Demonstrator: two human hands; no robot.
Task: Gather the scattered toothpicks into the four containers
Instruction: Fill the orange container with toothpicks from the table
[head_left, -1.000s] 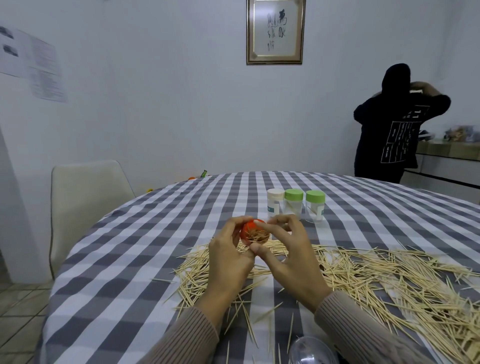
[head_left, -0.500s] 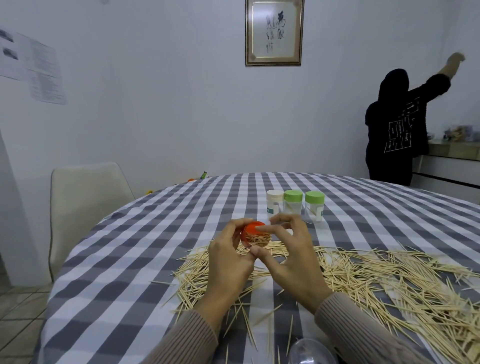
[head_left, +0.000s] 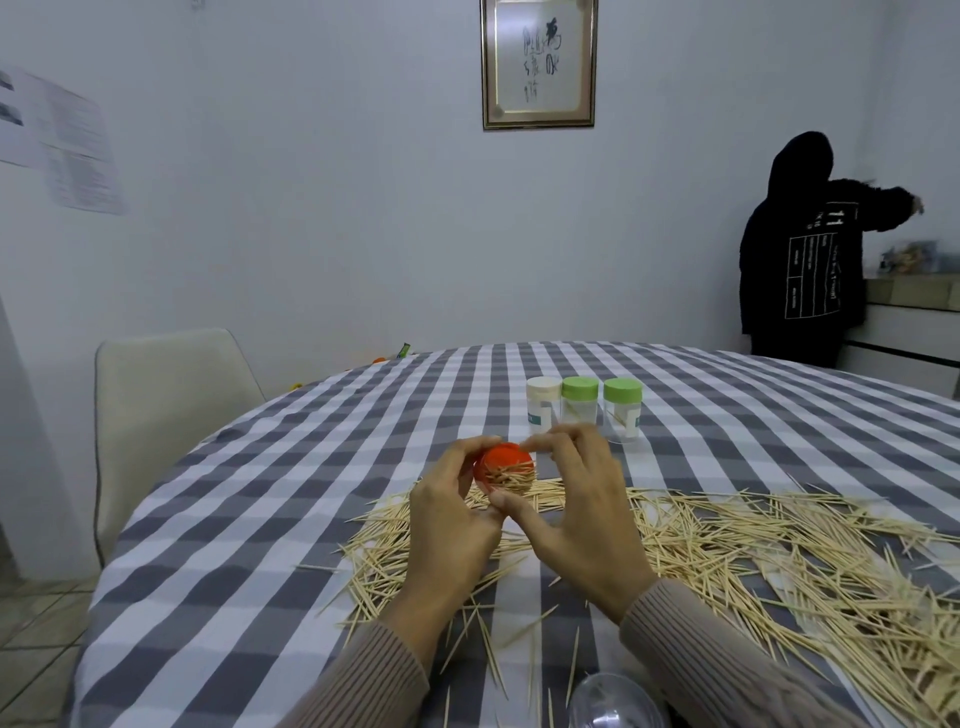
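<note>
Table (head_left: 322, 467): round, grey-white checked cloth.
Toothpicks (head_left: 753, 561): thin wooden slivers, strewn 3 o'clock.
Fingers: left hand (head_left: 452, 519) and right hand (head_left: 582, 514) curl round orange container (head_left: 505, 465).

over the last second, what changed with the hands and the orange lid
Very little at the table. Both hands, left hand and right hand, still hold the orange lid and its toothpick bundle above the scattered toothpicks. The person in black lowered an arm. The three capped containers stayed put.
</note>
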